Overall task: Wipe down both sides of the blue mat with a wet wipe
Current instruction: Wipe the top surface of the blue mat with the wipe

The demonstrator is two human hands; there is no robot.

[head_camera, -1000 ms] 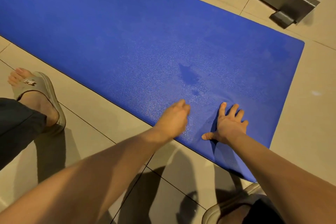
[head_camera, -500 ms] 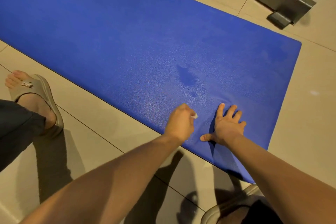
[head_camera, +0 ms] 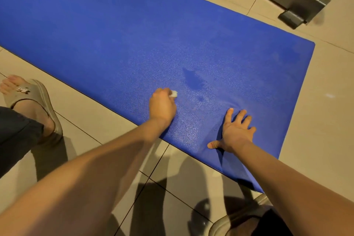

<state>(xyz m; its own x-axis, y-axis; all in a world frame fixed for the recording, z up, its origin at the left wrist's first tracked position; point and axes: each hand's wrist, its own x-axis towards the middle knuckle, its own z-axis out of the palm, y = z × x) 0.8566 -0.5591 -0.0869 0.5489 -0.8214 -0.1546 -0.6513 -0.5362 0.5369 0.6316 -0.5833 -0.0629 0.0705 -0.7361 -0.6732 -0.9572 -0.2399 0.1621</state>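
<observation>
While the blue mat (head_camera: 115, 30) lies flat on the floor (head_camera: 316, 120), the left hand (head_camera: 162, 106) clamps its fingers on a wet wipe (head_camera: 174, 93) at frame centre. The right hand (head_camera: 236, 133), fingers spread, presses the mat. This seems to be first-side wiping, and the next move likely needs steady strokes.

Warm, yellowish light from overhead, fairly dim. My arms throw dark, overlapping shadows on the floor tiles (head_camera: 86, 113). My right hand (head_camera: 236, 132) shades the blue mat (head_camera: 95, 25) beside its thumb. A grainy sheen sparkles mid-mat. My left hand (head_camera: 162, 107) and the wet wipe (head_camera: 174, 93) it grips look smeared; straight edges bow near the corners.
</observation>
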